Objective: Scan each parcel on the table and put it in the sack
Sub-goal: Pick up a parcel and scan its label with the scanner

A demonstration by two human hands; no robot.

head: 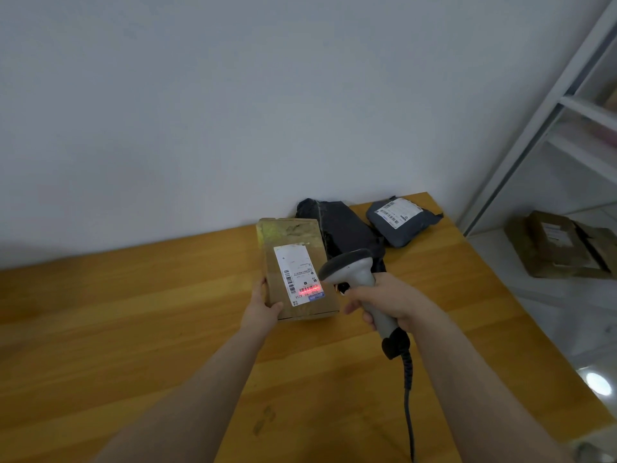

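The left hand (pixel 262 307) grips the near left corner of a brown cardboard parcel (pixel 293 233), thumb on top. The box sits toward the far side of the wooden table (pixel 133 329). The right hand (pixel 392 300) is curled round the handle of a grey barcode scanner (pixel 350 267) whose red beam falls on a barcode of the parcel's white label (pixel 293 269). Behind the box lie a black mailer bag (pixel 345 227) and, just beside it, a grey labelled mailer (pixel 400 225).

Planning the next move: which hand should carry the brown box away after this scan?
Probably left: the left hand grips the brown box at its near corner, while the right hand is holding the scanner.
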